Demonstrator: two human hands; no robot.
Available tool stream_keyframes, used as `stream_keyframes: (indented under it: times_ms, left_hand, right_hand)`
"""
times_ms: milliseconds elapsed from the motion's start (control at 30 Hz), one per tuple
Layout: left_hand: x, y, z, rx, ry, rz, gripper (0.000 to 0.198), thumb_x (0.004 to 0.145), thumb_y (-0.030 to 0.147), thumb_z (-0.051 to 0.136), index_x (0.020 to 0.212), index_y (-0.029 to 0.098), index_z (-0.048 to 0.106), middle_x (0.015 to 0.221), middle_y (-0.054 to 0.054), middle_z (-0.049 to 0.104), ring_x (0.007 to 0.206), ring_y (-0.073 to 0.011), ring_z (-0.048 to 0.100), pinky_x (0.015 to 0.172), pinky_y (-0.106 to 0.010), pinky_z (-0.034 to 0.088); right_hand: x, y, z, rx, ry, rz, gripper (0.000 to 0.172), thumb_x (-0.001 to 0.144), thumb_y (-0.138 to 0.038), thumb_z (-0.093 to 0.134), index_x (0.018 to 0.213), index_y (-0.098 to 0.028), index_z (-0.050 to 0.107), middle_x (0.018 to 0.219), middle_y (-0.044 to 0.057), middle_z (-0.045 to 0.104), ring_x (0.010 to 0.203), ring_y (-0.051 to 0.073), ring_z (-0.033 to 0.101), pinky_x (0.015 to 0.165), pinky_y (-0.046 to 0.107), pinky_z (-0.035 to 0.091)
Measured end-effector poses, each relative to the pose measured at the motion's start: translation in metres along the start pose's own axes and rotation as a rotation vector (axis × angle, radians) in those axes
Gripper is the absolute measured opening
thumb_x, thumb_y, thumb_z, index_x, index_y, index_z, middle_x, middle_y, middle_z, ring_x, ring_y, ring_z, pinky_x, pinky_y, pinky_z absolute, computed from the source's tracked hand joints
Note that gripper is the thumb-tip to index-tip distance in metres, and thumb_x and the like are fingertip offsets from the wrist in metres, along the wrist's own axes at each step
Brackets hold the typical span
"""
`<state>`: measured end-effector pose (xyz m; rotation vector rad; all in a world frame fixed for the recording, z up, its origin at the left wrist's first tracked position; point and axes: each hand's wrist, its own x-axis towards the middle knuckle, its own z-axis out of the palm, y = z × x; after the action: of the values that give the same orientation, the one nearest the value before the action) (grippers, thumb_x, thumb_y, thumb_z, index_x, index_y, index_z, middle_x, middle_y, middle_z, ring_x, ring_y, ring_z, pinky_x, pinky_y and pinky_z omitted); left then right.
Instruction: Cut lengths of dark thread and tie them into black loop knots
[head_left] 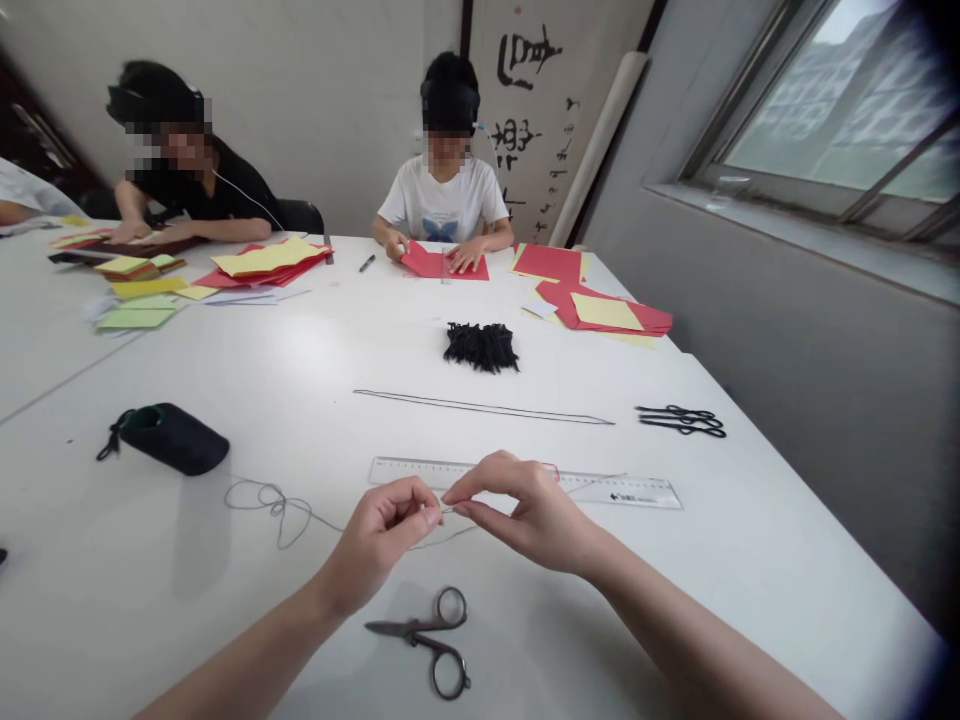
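Right now both hands meet just in front of the clear ruler (645, 492): the left hand (382, 535) pinches the grey thread (276, 498) tight between thumb and forefinger, and the right hand (529, 515) pinches it likewise, its fingertips almost touching the left's. From the pinch the thread trails left into a loose loop on the white table (750, 560), near a black pouch (176, 440), while small scissors (431, 640) lie just below the hands. Across the table, a person in a white shirt (446, 205) presses on red paper (442, 265).
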<state>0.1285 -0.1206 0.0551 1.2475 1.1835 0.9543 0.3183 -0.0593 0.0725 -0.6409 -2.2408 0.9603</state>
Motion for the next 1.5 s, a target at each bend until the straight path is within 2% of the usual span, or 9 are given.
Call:
stream_keyframes:
  times_ms: [300, 433, 567, 700, 867, 967, 1133, 1300, 1500]
  left_hand:
    - [-0.002, 0.000, -0.001, 0.038, 0.014, -0.001, 0.023, 0.087, 0.033, 0.052, 0.070, 0.017, 0.052, 0.054, 0.007, 0.027, 0.050, -0.0082, 0.021, 0.047, -0.023, 0.018]
    - [-0.001, 0.000, -0.001, 0.047, 0.037, 0.018, 0.024, 0.087, 0.035, 0.052, 0.071, 0.017, 0.053, 0.054, 0.007, 0.027, 0.050, -0.0081, 0.021, 0.046, -0.023, 0.018]
    - [-0.002, 0.000, -0.001, 0.070, 0.097, 0.087, 0.026, 0.089, 0.036, 0.051, 0.071, 0.017, 0.053, 0.055, 0.007, 0.028, 0.050, -0.0080, 0.023, 0.046, -0.023, 0.019]
    - [-0.004, 0.001, 0.000, 0.073, 0.170, 0.165, 0.025, 0.089, 0.036, 0.051, 0.073, 0.017, 0.054, 0.056, 0.006, 0.034, 0.050, -0.0078, 0.026, 0.047, -0.022, 0.022]
    - [-0.004, 0.001, 0.004, 0.047, 0.177, 0.179, 0.024, 0.090, 0.034, 0.051, 0.073, 0.017, 0.056, 0.056, 0.005, 0.039, 0.050, -0.0077, 0.028, 0.047, -0.022, 0.022]
    - [-0.003, 0.001, 0.005, 0.044, 0.159, 0.180, 0.025, 0.090, 0.033, 0.052, 0.072, 0.017, 0.057, 0.056, 0.005, 0.037, 0.050, -0.0077, 0.026, 0.047, -0.022, 0.022]
    - [-0.002, 0.000, 0.007, 0.057, 0.137, 0.156, 0.027, 0.090, 0.035, 0.051, 0.073, 0.016, 0.059, 0.058, 0.004, 0.045, 0.051, -0.0079, 0.028, 0.048, -0.023, 0.023]
    - [-0.003, -0.002, 0.008, 0.063, 0.137, 0.147, 0.027, 0.089, 0.036, 0.052, 0.072, 0.016, 0.058, 0.058, 0.003, 0.047, 0.053, -0.0083, 0.032, 0.050, -0.023, 0.026]
    - [-0.003, 0.000, 0.003, -0.022, 0.145, 0.093, 0.026, 0.086, 0.036, 0.054, 0.069, 0.016, 0.055, 0.049, 0.007, 0.030, 0.046, -0.0070, 0.022, 0.046, -0.023, 0.020]
  right_hand:
    - [-0.001, 0.001, 0.002, -0.054, 0.007, -0.036, 0.008, 0.084, -0.015, 0.056, 0.084, -0.018, 0.064, 0.078, -0.001, 0.069, 0.074, 0.012, 0.061, 0.084, 0.030, 0.041]
    - [-0.001, 0.000, 0.003, 0.035, 0.021, 0.111, 0.010, 0.085, -0.020, 0.055, 0.085, -0.019, 0.065, 0.081, 0.001, 0.069, 0.077, 0.013, 0.061, 0.073, 0.027, 0.043]
    - [0.001, 0.004, 0.013, 0.366, 0.106, 0.417, 0.019, 0.087, -0.032, 0.054, 0.088, -0.018, 0.067, 0.087, 0.004, 0.068, 0.076, 0.014, 0.061, 0.067, 0.026, 0.045]
    - [-0.001, 0.005, 0.034, 0.824, 0.125, 0.550, 0.023, 0.078, -0.038, 0.067, 0.090, -0.018, 0.072, 0.084, 0.003, 0.068, 0.072, 0.011, 0.058, 0.073, 0.027, 0.045]
    - [-0.005, -0.001, 0.053, 1.007, 0.240, 0.585, 0.022, 0.071, -0.035, 0.075, 0.089, -0.022, 0.076, 0.079, 0.002, 0.067, 0.068, 0.009, 0.052, 0.071, 0.027, 0.044]
    - [-0.006, -0.002, 0.055, 0.992, 0.329, 0.597, 0.021, 0.071, -0.037, 0.075, 0.086, -0.022, 0.077, 0.065, 0.000, 0.062, 0.063, 0.009, 0.049, 0.068, 0.027, 0.043]
    - [-0.006, -0.003, 0.055, 0.925, 0.360, 0.601, 0.021, 0.072, -0.039, 0.074, 0.081, -0.020, 0.077, 0.067, 0.001, 0.062, 0.063, 0.009, 0.047, 0.065, 0.026, 0.042]
    - [-0.005, -0.005, 0.055, 0.924, 0.358, 0.631, 0.026, 0.069, -0.041, 0.075, 0.073, -0.016, 0.074, 0.067, 0.003, 0.064, 0.057, 0.009, 0.049, 0.061, 0.026, 0.045]
    - [-0.003, 0.001, 0.038, 0.913, 0.185, 0.435, 0.032, 0.081, -0.042, 0.064, 0.102, -0.019, 0.069, 0.088, 0.006, 0.069, 0.078, 0.015, 0.063, 0.078, 0.033, 0.051]
